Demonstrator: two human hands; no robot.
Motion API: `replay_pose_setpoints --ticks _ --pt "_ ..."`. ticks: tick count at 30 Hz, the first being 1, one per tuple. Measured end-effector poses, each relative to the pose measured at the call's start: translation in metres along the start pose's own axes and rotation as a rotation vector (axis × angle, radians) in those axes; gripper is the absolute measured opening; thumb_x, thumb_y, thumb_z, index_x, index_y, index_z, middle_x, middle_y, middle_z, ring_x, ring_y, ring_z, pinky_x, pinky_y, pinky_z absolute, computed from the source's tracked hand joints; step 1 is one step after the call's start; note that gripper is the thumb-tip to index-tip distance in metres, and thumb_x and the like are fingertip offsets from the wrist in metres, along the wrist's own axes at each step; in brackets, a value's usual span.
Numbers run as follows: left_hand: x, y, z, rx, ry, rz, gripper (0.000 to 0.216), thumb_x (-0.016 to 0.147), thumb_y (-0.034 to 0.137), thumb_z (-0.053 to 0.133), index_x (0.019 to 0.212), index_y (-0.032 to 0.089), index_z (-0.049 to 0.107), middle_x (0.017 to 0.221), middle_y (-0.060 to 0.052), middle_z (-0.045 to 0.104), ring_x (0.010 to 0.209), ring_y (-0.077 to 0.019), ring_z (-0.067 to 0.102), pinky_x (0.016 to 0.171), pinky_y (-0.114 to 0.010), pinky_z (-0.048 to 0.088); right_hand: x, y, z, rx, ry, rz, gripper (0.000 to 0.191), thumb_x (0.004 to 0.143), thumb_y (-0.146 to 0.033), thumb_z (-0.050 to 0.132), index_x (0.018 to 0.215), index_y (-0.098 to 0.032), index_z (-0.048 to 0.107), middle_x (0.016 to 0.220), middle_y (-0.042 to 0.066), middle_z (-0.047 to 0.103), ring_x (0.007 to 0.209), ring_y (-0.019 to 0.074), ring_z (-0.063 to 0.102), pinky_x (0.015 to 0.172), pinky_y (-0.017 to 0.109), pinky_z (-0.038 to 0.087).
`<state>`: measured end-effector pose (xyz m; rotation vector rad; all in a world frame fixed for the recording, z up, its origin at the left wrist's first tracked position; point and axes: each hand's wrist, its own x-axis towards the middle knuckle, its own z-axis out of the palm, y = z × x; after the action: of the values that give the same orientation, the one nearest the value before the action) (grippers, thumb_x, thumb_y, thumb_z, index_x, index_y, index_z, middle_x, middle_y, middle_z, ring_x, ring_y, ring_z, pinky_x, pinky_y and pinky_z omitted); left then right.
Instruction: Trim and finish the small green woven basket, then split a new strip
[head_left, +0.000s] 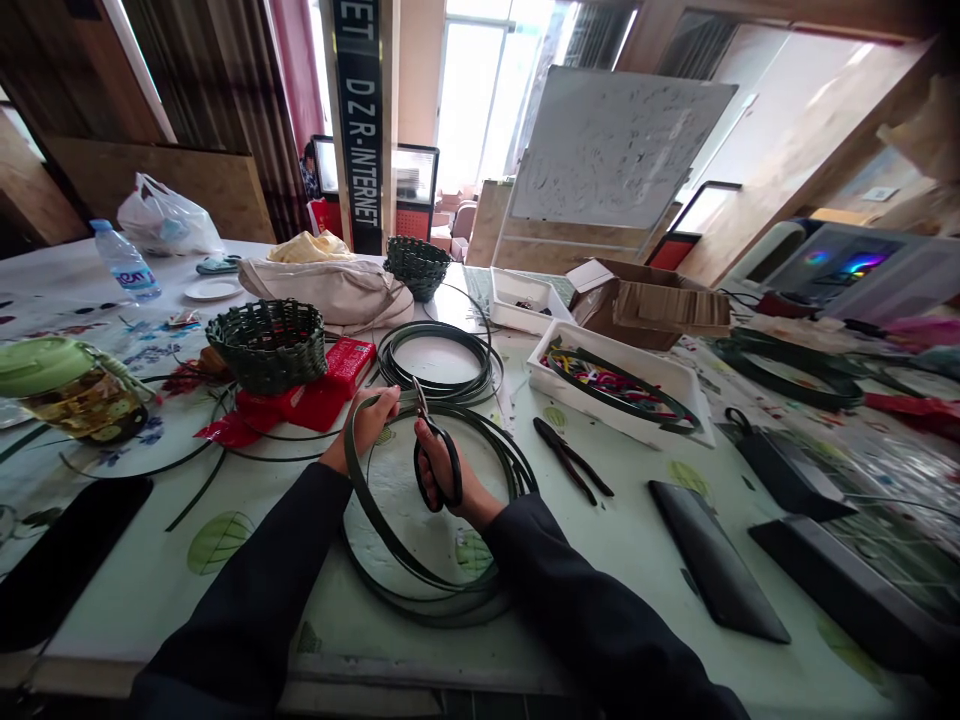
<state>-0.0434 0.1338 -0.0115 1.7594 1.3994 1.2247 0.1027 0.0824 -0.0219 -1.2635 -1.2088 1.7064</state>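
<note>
My right hand (442, 470) grips a pair of scissors (452, 465) with black handles, its blades pointing up and to the left. My left hand (370, 425) is closed around a dark green flat strip (364, 500), part of a large coil (517, 455) that loops around both hands. The scissor blades are close to the strip by my left fingers; whether they touch it I cannot tell. Behind my hands lies a second green coil (491, 375). A dark green woven basket (266, 350) stands to the left on a red packet (349, 365).
Pliers (568, 455) lie right of the coil, near a black phone-like slab (716, 560). A white tray (694, 430) holds colourful strips; a cardboard box (645, 310) stands behind it. On the left are a lidded jar (82, 400), a water bottle (125, 262) and a black phone (71, 550).
</note>
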Motion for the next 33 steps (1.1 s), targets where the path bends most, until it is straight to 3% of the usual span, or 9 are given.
replay_pose_setpoints --ticks 5,10,12,14,18,23,28,31,33 --pt "-0.001 -0.004 -0.002 0.135 0.065 0.051 0.043 0.089 0.041 0.034 0.054 0.019 0.046 0.051 0.001 0.047 0.052 -0.0119 0.044 0.054 -0.024 0.034 -0.005 -0.02 -0.01 0.083 -0.02 -0.005 0.069 0.074 -0.084 0.025 0.054 -0.02 0.042 0.04 -0.006 0.037 0.029 0.0064 0.033 0.027 0.019 0.027" --pt "0.0 -0.014 -0.011 0.335 0.125 0.095 0.045 0.089 0.043 0.035 0.056 0.019 0.052 0.053 -0.001 0.052 0.054 -0.0138 0.048 0.058 -0.027 0.031 -0.056 -0.054 -0.069 0.057 0.05 -0.112 0.07 0.072 -0.085 0.028 0.063 -0.019 0.05 0.045 -0.006 0.039 0.033 0.0078 0.036 0.033 0.021 0.031" --pt "0.001 -0.015 -0.016 0.397 0.125 0.108 0.046 0.089 0.044 0.035 0.056 0.019 0.054 0.054 -0.003 0.055 0.054 -0.0144 0.049 0.058 -0.027 0.03 -0.085 -0.056 -0.102 -0.131 0.209 -0.166 0.063 0.07 -0.082 0.04 0.063 -0.021 0.05 0.043 -0.007 0.038 0.033 0.0085 0.034 0.033 0.022 0.028" --pt "0.0 -0.013 -0.022 0.445 0.115 0.12 0.047 0.089 0.045 0.035 0.056 0.019 0.056 0.056 -0.005 0.058 0.056 -0.0154 0.051 0.058 -0.028 0.029 -0.111 -0.045 -0.133 -0.454 0.407 -0.079 0.058 0.068 -0.078 0.049 0.056 -0.021 0.047 0.04 -0.006 0.036 0.033 0.0099 0.035 0.035 0.024 0.027" --pt "-0.001 -0.001 -0.034 0.502 0.074 0.15 0.046 0.087 0.047 0.04 0.057 0.019 0.062 0.062 -0.007 0.065 0.062 -0.0178 0.056 0.058 -0.028 0.031 -0.144 -0.004 -0.164 -1.117 0.628 0.015 0.05 0.072 -0.069 0.053 0.061 -0.02 0.062 0.054 0.005 0.061 0.059 0.0249 0.061 0.05 0.03 0.04" --pt "-0.005 0.019 -0.042 0.515 0.085 0.206 0.047 0.091 0.046 0.035 0.08 0.018 0.071 0.08 -0.008 0.072 0.077 -0.0203 0.065 0.067 -0.026 0.041 -0.151 0.037 -0.171 -1.412 0.747 0.093 0.043 0.081 -0.055 0.05 0.087 -0.018 0.07 0.072 0.012 0.071 0.073 0.0327 0.068 0.058 0.036 0.047" --pt "-0.006 0.013 -0.042 0.469 -0.005 0.243 0.044 0.089 0.045 0.044 0.119 0.02 0.063 0.115 -0.008 0.068 0.103 -0.0236 0.064 0.085 -0.029 0.045 -0.149 0.038 -0.164 -1.418 0.832 -0.412 0.045 0.086 -0.05 0.048 0.098 -0.011 0.069 0.096 0.019 0.069 0.091 0.0336 0.065 0.08 0.045 0.052" --pt "-0.001 -0.001 -0.049 0.497 -0.113 0.168 0.044 0.087 0.035 0.047 0.129 0.023 0.056 0.114 -0.007 0.068 0.103 -0.0233 0.064 0.086 -0.03 0.046 -0.152 0.032 -0.137 -1.24 0.683 -0.615 0.037 0.089 -0.045 0.05 0.101 -0.015 0.067 0.101 0.015 0.069 0.094 0.0284 0.066 0.082 0.042 0.054" --pt "0.001 -0.006 -0.056 0.485 -0.088 0.12 0.043 0.087 0.03 0.046 0.128 0.023 0.057 0.108 -0.007 0.071 0.098 -0.0222 0.066 0.084 -0.03 0.047 -0.153 0.031 -0.113 -1.149 0.511 -0.707 0.029 0.088 -0.039 0.055 0.105 -0.018 0.066 0.107 0.014 0.069 0.101 0.0263 0.064 0.086 0.04 0.055"
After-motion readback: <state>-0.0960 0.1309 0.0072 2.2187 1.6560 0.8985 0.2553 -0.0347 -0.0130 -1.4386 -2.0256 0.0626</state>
